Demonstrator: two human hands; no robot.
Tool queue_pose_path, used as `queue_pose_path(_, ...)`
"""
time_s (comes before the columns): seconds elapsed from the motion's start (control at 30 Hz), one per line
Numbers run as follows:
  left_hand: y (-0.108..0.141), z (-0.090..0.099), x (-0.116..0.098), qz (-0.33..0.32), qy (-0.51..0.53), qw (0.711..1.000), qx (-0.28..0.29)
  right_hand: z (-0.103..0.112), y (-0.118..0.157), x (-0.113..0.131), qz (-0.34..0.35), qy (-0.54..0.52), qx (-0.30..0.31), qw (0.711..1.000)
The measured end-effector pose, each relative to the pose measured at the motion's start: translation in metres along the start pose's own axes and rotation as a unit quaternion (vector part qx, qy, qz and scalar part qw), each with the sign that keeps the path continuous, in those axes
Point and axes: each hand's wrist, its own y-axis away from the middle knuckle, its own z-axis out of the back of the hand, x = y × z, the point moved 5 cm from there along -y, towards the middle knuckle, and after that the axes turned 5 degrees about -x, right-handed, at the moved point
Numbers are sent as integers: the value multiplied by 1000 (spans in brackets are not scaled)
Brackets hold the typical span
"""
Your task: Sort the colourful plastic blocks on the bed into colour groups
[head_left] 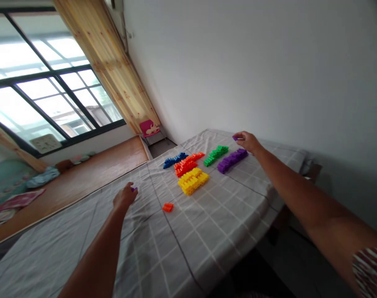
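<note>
My left hand [125, 196] is closed on a small purple block [134, 189], held over the left part of the cloth. At the far right, my right hand [246, 141] pinches another small purple block [235, 138], just beyond the row of purple blocks [232, 160]. Left of that row lie the green blocks [215, 155]. Orange blocks [185, 166], blue blocks [175, 159] and stacked yellow blocks [193, 181] sit together near the middle. A few loose orange blocks [168, 207] rest apart, nearer to me and to the right of my left hand.
A grey checked cloth [213, 231] covers the table. The white wall [253, 70] rises behind its far right side. Past the far edge stand a pink chair [147, 126] and a low wooden platform [114, 159] below the window [52, 82].
</note>
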Motion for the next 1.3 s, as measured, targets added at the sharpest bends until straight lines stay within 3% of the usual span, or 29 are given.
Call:
queue_pose_path(0.07, -6, 21, -27, -18, 65, 997, -47, 16, -13, -20, 11, 37, -16, 999)
queue_pose_path(0.13, -7, 43, -67, -53, 140, 986, -79, 22, -12, -30, 40, 71, -34, 996)
queue_pose_path(0.27, 16, 70, -183, -196, 313, 927, -60, 27, 7, -33, 100, 113, -90, 984)
queue_pose_path(0.37, 52, 72, -274, -321, 352, 879, -26, 35, 14, -33, 126, 147, -121, 974)
queue_pose_path(0.43, 75, 69, -324, -389, 337, 857, -35, 39, 13, -37, 121, 153, -116, 974)
queue_pose_path(0.5, 96, 65, -365, -460, 302, 833, -52, 41, 10, -42, 106, 145, -101, 979)
queue_pose_path(0.6, 114, 57, -408, -544, 246, 800, -59, 41, 9, -46, 96, 127, -87, 983)
queue_pose_path(0.73, 119, 49, -434, -601, 175, 778, -48, 36, 10, -42, 105, 104, -69, 987)
queue_pose_path(0.9, 119, 47, -445, -624, 115, 772, -37, 28, 10, -39, 108, 91, -32, 989)
queue_pose_path(1.13, 114, 50, -442, -583, 165, 794, -55, 25, 14, -30, 120, 75, 35, 989)
queue_pose_path(1.3, 112, 45, -429, -553, 209, 804, -65, 27, 16, -29, 152, 138, 61, 977)
